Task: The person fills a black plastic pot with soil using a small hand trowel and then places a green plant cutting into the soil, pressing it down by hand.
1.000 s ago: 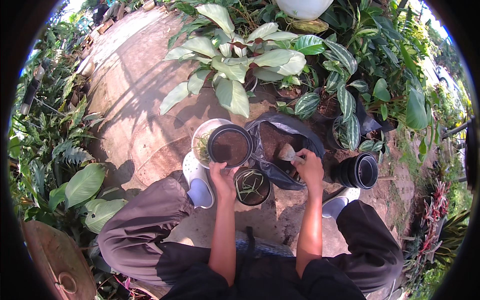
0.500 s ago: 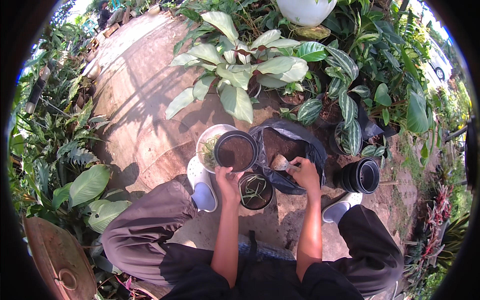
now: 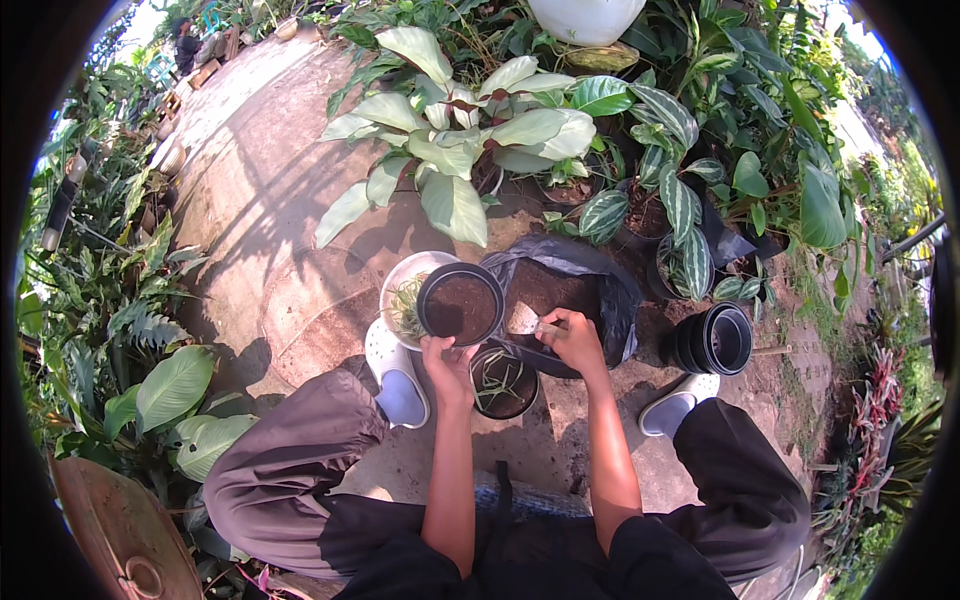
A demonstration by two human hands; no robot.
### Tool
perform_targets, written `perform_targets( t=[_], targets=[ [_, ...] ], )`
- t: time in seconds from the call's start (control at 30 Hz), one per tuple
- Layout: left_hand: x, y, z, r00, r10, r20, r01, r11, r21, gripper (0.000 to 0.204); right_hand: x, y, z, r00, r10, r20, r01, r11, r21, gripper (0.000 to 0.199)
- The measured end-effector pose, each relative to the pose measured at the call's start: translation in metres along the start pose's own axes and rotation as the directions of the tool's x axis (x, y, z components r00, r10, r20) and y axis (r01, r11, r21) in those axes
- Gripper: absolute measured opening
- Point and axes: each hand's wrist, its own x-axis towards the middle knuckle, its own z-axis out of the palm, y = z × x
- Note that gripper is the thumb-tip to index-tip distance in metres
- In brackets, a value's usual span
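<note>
My left hand [image 3: 447, 360] grips the near rim of a black pot [image 3: 460, 304] filled with brown soil, holding it above the ground. My right hand [image 3: 574, 339] holds a small pale scoop [image 3: 523, 320] over the soil in an open black plastic bag [image 3: 610, 290]. Just below both hands stands a second black pot [image 3: 503, 384] with thin green plant shoots in it. A white bowl [image 3: 402, 290] with grassy seedlings sits behind the held pot, partly hidden by it.
A stack of empty black pots [image 3: 716, 340] lies on its side at the right. Large-leaved potted plants [image 3: 470, 130] crowd the back and right. My feet in pale clogs [image 3: 398, 380] rest on the concrete [image 3: 260, 230]. Green plants line the left.
The soil-filled pot in my left hand has shifted slightly; my right hand with the scoop has stayed over the soil bag, moving a little toward the pot.
</note>
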Motion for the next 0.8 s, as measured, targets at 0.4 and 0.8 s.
perform_targets(
  t=[0.4,0.8],
  targets=[
    [-0.003,0.001,0.004,1.0,0.005,0.004,-0.005,1.0,-0.005,0.021,-0.018,-0.03,-0.02,0.93,0.049,-0.365,-0.13,0.971,-0.201,0.028],
    [-0.003,-0.008,0.003,1.0,-0.005,0.019,0.005,1.0,0.002,0.021,0.0,0.029,0.038,0.951,0.108,-0.291,-0.086,0.992,0.089,0.021]
  ],
)
